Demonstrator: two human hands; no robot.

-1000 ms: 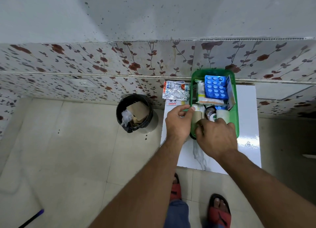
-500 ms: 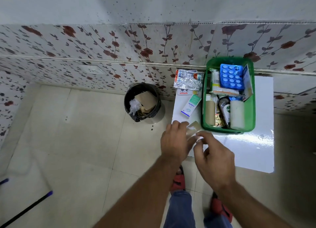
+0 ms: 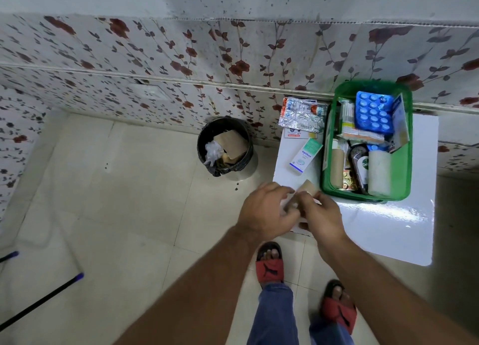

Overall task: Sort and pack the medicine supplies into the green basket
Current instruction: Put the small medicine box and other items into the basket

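The green basket (image 3: 403, 160) stands on a white table (image 3: 388, 228) against the wall. It holds a blue blister pack (image 3: 373, 114), a tan roll (image 3: 337, 167), a dark bottle (image 3: 360, 166), a white roll (image 3: 379, 171) and boxes. On the table left of the basket lie silver foil strips (image 3: 302, 115) and a small green-and-white box (image 3: 305, 157). My left hand (image 3: 267, 210) and my right hand (image 3: 324, 217) meet at the table's near left corner, both pinching a small tan strip (image 3: 307, 188).
A black waste bin (image 3: 225, 147) with cardboard and plastic in it stands on the tiled floor left of the table. A dark stick with a blue tip (image 3: 41, 300) lies at the lower left. My feet in red sandals are under the table's near edge.
My hands came back out of the basket toward me with the tan strip and now hold it together at the table corner. The green-and-white box is now uncovered.
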